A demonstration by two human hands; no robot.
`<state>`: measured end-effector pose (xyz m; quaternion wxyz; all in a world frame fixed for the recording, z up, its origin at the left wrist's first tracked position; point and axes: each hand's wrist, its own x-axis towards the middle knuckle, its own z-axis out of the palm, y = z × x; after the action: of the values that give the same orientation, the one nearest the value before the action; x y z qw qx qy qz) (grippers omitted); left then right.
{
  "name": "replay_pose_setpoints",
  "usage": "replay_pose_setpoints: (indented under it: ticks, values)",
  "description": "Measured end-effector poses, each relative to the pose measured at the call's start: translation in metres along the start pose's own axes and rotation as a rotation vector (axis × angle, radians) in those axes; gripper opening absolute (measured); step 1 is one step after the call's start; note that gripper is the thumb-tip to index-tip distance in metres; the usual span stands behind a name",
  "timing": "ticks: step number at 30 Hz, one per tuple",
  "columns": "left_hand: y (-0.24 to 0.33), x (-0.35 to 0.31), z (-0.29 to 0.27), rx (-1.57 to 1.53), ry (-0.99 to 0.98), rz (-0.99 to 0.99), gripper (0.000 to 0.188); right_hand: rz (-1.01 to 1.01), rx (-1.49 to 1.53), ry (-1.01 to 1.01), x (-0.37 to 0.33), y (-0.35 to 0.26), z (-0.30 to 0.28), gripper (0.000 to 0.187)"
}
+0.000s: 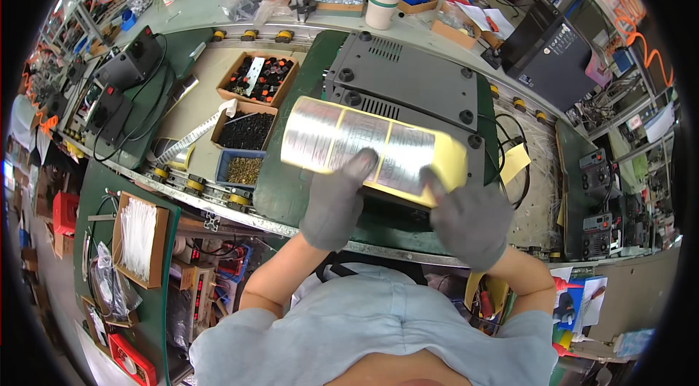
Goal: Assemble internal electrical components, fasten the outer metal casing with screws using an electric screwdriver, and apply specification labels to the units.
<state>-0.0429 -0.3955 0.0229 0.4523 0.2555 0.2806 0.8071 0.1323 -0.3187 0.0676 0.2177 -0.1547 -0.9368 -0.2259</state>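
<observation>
I hold a sheet of silver labels [356, 140] on yellow backing, tilted and curved, above dark grey metal housings. My left hand [333, 204], in a grey glove, grips its near edge with the thumb on top and the other fingers hidden beneath. My right hand [473, 222], gloved too, pinches the sheet near its right end, where the yellow backing bends; its fingers are a little blurred. One grey housing [408, 80] with round black feet lies on the green board [291, 189]. A second housing [473, 160] is partly covered by the sheet.
Left of the board stand a box of black and orange parts [260, 79], a box of black screws [246, 130] and a blue tray of brass-coloured pieces [240, 168]. A yellow sheet [515, 162] and black cables lie to the right. A white tub [382, 6] stands behind.
</observation>
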Motion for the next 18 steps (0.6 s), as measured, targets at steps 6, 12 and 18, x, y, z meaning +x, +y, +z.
replay_pose_setpoints:
  ticks: [6,12,18]
  values:
    - [0.003,0.009,-0.002,0.165,0.005,-0.131,0.039,-0.122,0.617,0.070,0.025,0.011,-0.029,0.036]
    - [0.016,0.006,0.010,0.362,-0.142,-0.117,0.034,-0.075,0.420,0.215,0.078,0.011,0.002,0.033]
    - [0.014,0.006,-0.002,0.901,-0.155,0.370,0.023,-0.018,0.517,0.260,0.073,0.000,0.015,0.023]
